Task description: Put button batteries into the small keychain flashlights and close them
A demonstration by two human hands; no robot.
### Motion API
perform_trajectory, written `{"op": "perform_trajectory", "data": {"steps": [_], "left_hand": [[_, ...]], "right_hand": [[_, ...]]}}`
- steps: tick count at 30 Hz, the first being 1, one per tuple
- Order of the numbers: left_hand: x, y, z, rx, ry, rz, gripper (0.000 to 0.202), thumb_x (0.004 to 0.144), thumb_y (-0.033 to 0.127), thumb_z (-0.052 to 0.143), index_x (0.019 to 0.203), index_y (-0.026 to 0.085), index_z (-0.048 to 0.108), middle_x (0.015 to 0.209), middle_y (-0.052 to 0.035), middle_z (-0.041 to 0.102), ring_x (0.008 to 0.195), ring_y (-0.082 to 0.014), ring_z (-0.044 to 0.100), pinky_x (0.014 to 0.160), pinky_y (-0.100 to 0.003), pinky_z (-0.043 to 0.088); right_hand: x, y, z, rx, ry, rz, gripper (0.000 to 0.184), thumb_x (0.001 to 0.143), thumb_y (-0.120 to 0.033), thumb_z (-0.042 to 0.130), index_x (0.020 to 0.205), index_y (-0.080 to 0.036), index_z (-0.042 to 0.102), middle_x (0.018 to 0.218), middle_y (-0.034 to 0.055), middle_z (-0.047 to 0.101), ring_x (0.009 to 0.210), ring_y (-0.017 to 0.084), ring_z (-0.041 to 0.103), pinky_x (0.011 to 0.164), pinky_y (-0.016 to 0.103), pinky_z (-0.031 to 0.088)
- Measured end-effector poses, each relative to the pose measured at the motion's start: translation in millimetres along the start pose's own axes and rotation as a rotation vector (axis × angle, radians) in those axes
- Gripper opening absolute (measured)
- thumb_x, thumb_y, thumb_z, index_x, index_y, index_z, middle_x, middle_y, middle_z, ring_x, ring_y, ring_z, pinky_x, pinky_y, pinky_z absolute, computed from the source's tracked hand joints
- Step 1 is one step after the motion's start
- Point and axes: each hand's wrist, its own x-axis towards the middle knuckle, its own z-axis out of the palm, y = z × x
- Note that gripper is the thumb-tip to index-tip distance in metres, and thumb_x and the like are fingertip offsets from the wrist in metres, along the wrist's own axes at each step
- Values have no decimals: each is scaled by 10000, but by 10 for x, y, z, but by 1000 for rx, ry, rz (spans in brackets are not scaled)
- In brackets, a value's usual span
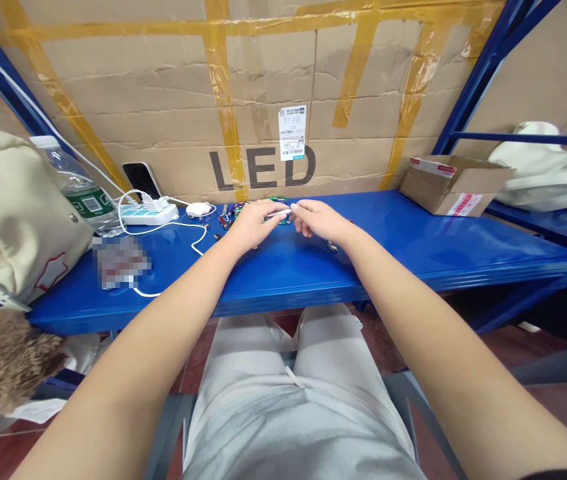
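Pinching a slim pale item (279, 213) in the head view, the left hand (256, 225) had thumb and fingers closed on it, just above the far part of the blue shelf (283, 283). The right hand (317, 219) — fingers curled, thumb against fingertips — gripped the item's right end; the exact contact was too small to tell.

Behind and beside the left hand: a cluster of small coloured metallic pieces (224, 221), partly hidden. Near the right wrist: one small metallic piece (332, 246), lying on the shelf.

To the left: a power strip (151, 213) with white plugs and cables; a dark phone (142, 180), tilted against the large cardboard (263, 87) marked "LED"; a labelled plastic bottle (86, 193); a cream bag (13, 193); a blurred-out object (121, 262) with a white cable.

To the right — well apart from the hands — stood a small open carton (451, 187), taped and labelled.
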Motion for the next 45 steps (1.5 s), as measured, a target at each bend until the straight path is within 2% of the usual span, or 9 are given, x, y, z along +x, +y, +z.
{"op": "perform_trajectory", "data": {"steps": [2, 5, 12, 18, 25, 30, 34, 40, 45], "left_hand": [[-10, 4, 1, -140, -46, -134, 246, 901, 300, 550, 1036, 177, 716, 972, -52, 736, 858, -173, 651, 799, -283, 492], [-24, -12, 2, -304, -94, -239, 295, 890, 364, 566, 1049, 163, 712, 982, -56, 733, 820, -164, 651, 768, -277, 508], [-45, -32, 14, -310, -92, -213, 291, 882, 348, 573, 1064, 174, 718, 1000, -54, 741, 845, -167, 663, 787, -286, 519], [-36, -56, 43, -62, 48, 31, 211, 860, 221, 596, 1017, 181, 732, 1018, -59, 745, 951, -192, 667, 880, -319, 501], [-35, -81, 47, 314, 136, 307, 263, 956, 251, 481, 1097, 190, 694, 1052, -93, 732, 962, -201, 656, 812, -334, 478], [-44, -33, 21, 471, 59, 364, 300, 980, 213, 414, 1111, 194, 684, 1077, -103, 727, 927, -209, 650, 762, -349, 442], [-9, 12, 38, 258, 72, 232, 238, 935, 229, 500, 1053, 183, 701, 1033, -87, 729, 948, -195, 648, 837, -326, 468], [-4, 80, 16, -144, 125, -151, 235, 876, 318, 584, 1001, 189, 735, 1022, -49, 736, 958, -191, 659, 879, -291, 491], [-31, 48, 11, -297, 84, -251, 270, 859, 348, 612, 1034, 179, 731, 1067, -61, 737, 992, -207, 664, 893, -314, 505]], "right_hand": [[-10, 11, 1, -263, 60, -149, 331, 953, -340, 435, 662, -192, 486, 638, -3, 537, 571, 117, 483, 601, 254, 372], [-21, 25, -17, -403, 60, -241, 320, 951, -322, 410, 669, -192, 484, 655, -6, 544, 636, 129, 501, 660, 257, 368], [-15, 43, -20, -436, 49, -248, 321, 943, -309, 415, 669, -176, 516, 628, -9, 553, 605, 117, 499, 643, 249, 368], [-8, 5, 10, -128, -12, -4, 288, 951, -245, 399, 694, -178, 511, 553, -26, 529, 427, 77, 415, 474, 222, 342], [15, 10, 49, 366, -64, 174, 267, 936, -200, 395, 702, -159, 515, 505, -36, 459, 395, 51, 326, 416, 192, 280], [13, 9, 63, 472, -118, 289, 233, 902, -168, 420, 684, -157, 503, 476, -44, 421, 380, 42, 272, 403, 185, 234], [13, -12, 51, 264, -46, 242, 309, 934, -231, 401, 652, -163, 506, 465, -27, 433, 379, 64, 312, 400, 207, 254], [-24, -36, 16, -123, 84, -78, 353, 987, -332, 333, 740, -177, 534, 582, -14, 498, 492, 103, 443, 515, 233, 362], [-45, -17, 24, -437, 86, -327, 288, 952, -286, 370, 707, -191, 489, 651, 0, 536, 666, 143, 494, 659, 266, 368]]}}
